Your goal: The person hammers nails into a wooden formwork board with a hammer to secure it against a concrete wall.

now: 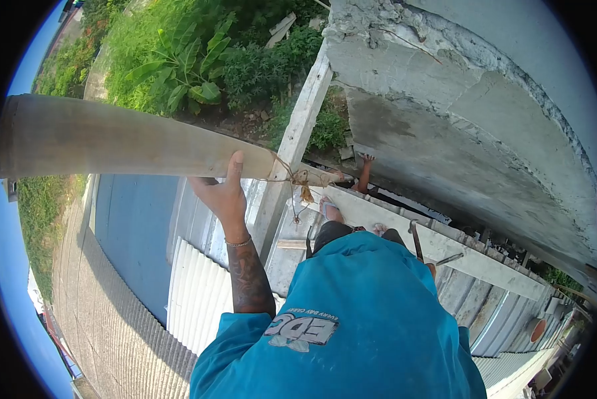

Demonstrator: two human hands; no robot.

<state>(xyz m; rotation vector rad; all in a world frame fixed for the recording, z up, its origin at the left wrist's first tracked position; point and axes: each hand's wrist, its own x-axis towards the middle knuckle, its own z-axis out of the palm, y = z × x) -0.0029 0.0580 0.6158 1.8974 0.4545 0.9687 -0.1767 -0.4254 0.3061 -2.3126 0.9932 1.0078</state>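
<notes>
My left hand grips the lower edge of a long brown pole that looks like bamboo, thumb on the near face and fingers behind. The pole's right end meets a pale upright post, where thin wire is wound around the joint. At the right side of my blue shirt, a small part of my right hand shows. Two thin metal bars, one rusty and one grey and bent, run out from it; the shirt hides most of its grip.
Another person's hand reaches up beside the rough concrete wall. My sandaled foot stands on metal roofing. A pale beam borders a gap along the wall. Corrugated roofs lie left, plants beyond.
</notes>
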